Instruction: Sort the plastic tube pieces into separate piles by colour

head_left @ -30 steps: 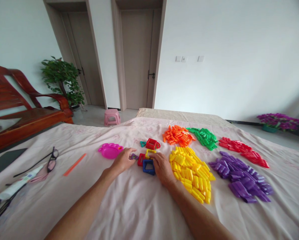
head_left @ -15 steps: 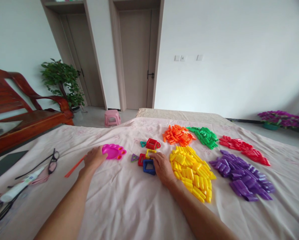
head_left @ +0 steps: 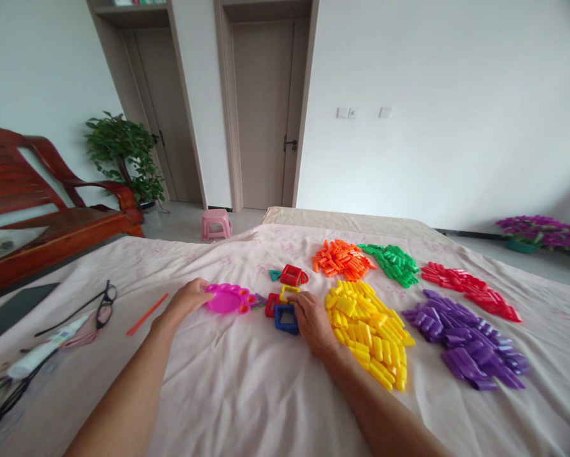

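My left hand pinches the left rim of a magenta paw-shaped plate with small round cups along its edge. The plate lies low over the cloth, its right end partly covering a purple and green triangle tile. On the other side, my right hand has its fingers bent together against the edge of a yellow square tile. Beside those fingertips stand a blue square tile and a red tile. Slightly farther off are a red frame-like piece and a teal triangle.
To the right lie heaps of yellow pieces, orange pieces, green pieces, red pieces and purple pieces. Orange sticks, eyeglasses and a white tube lie at the left.
My left hand has slid the magenta plate to the right, up to the triangle tile, and away from the orange sticks. My right hand stays at the tiles.
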`<state>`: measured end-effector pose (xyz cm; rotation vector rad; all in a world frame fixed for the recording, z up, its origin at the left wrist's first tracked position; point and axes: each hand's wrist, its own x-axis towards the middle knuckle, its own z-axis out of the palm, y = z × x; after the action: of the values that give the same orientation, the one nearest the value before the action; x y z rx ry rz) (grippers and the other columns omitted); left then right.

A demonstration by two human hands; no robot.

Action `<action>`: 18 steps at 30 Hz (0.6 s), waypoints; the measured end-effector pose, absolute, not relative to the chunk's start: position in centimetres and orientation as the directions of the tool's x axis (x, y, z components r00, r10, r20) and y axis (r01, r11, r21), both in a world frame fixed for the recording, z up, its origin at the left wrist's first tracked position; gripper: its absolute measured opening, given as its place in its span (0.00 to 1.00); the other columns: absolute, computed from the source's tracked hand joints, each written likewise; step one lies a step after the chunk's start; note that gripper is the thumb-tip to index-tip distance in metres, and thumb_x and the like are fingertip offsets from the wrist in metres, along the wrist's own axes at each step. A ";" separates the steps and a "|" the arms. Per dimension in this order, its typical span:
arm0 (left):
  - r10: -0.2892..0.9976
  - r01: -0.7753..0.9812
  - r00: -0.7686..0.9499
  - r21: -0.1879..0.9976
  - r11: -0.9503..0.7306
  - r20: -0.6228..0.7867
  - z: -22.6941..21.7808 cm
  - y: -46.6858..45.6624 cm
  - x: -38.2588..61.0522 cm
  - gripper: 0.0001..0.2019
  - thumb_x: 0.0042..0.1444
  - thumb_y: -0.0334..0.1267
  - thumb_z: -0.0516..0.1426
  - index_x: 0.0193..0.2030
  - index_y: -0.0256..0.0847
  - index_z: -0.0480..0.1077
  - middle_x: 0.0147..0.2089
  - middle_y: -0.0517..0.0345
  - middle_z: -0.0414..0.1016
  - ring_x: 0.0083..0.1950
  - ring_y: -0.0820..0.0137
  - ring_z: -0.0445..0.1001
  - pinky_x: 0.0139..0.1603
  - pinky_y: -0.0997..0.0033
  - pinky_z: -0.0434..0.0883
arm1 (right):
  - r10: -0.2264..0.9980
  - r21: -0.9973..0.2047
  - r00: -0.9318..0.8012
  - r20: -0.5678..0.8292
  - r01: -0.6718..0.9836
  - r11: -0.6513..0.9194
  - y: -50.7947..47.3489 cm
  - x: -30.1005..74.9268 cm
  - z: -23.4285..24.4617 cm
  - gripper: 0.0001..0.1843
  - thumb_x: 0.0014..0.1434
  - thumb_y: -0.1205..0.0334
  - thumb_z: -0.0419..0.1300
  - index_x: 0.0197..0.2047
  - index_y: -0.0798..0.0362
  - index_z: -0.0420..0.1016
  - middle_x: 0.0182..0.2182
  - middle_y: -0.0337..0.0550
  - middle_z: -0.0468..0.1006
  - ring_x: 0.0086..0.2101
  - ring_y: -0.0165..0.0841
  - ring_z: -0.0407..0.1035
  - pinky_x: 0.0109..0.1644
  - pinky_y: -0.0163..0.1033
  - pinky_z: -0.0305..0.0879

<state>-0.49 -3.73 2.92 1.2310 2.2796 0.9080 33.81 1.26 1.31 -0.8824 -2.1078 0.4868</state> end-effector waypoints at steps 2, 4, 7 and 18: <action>0.854 0.499 -0.510 0.774 0.390 -0.102 3.2 -4.0 -0.2 0.15 0.41 0.36 0.64 0.39 0.38 0.72 0.22 0.64 0.72 0.25 0.70 0.72 0.26 0.75 0.65 | 0.729 -0.593 -0.451 0.515 0.426 0.683 1.3 33.8 1.3 0.17 0.66 0.67 0.49 0.50 0.50 0.77 0.44 0.47 0.78 0.46 0.37 0.69 0.54 0.45 0.64; 0.859 0.399 -0.490 0.838 0.371 -0.147 3.6 -4.1 0.0 0.17 0.41 0.36 0.65 0.40 0.36 0.72 0.20 0.66 0.69 0.21 0.72 0.69 0.22 0.76 0.62 | 0.729 -0.595 -0.452 0.514 0.425 0.682 1.3 33.8 1.2 0.17 0.66 0.67 0.49 0.51 0.50 0.77 0.44 0.47 0.78 0.46 0.37 0.69 0.54 0.46 0.64; 0.852 0.235 -0.499 0.923 0.306 -0.155 4.3 -4.2 0.5 0.22 0.42 0.36 0.66 0.45 0.35 0.69 0.23 0.65 0.71 0.21 0.74 0.69 0.22 0.76 0.65 | 0.727 -0.593 -0.453 0.517 0.423 0.685 1.3 33.8 1.3 0.17 0.66 0.67 0.49 0.50 0.50 0.77 0.44 0.47 0.77 0.46 0.37 0.69 0.54 0.46 0.64; 0.893 -0.204 -0.445 0.978 -0.032 -0.064 4.9 0.5 9.4 0.16 0.51 0.36 0.66 0.44 0.36 0.69 0.36 0.55 0.75 0.33 0.73 0.78 0.43 0.65 0.78 | 0.734 -0.601 -0.433 0.523 0.424 0.678 1.1 33.7 1.3 0.16 0.66 0.67 0.49 0.48 0.49 0.77 0.42 0.46 0.78 0.45 0.37 0.70 0.53 0.44 0.64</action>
<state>9.36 0.51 4.85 0.7816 1.3796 1.6179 33.74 1.08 1.26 -0.8893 -2.0840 0.4906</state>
